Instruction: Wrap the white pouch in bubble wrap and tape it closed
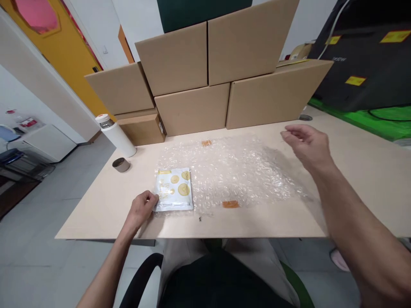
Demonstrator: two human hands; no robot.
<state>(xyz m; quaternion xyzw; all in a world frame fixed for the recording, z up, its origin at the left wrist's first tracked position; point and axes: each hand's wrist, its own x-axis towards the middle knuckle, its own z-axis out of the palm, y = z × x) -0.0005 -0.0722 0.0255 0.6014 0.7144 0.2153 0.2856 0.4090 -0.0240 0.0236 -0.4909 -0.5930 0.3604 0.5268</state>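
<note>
A sheet of bubble wrap [224, 171] lies spread on the table, with an orange-brown tape piece [230, 204] at its near edge and another tape piece [206, 143] at its far edge. On its left end rests a flat white packet [174, 190] printed with yellow round shapes. My left hand [143, 207] is closed at the packet's lower left corner, its fingers pinching the bubble wrap's left edge. Raised beyond the wrap's right side, my right hand [308, 143] has thumb and fingertips brought together. Whatever is between them, if anything, is too small to make out.
Cardboard boxes [192, 109] are stacked along the back of the table [96, 214]. At the left stand a white bottle [118, 137] and a small brown-grey cup [121, 165]. A large black case [369, 55] sits on green material [362, 117] at the right.
</note>
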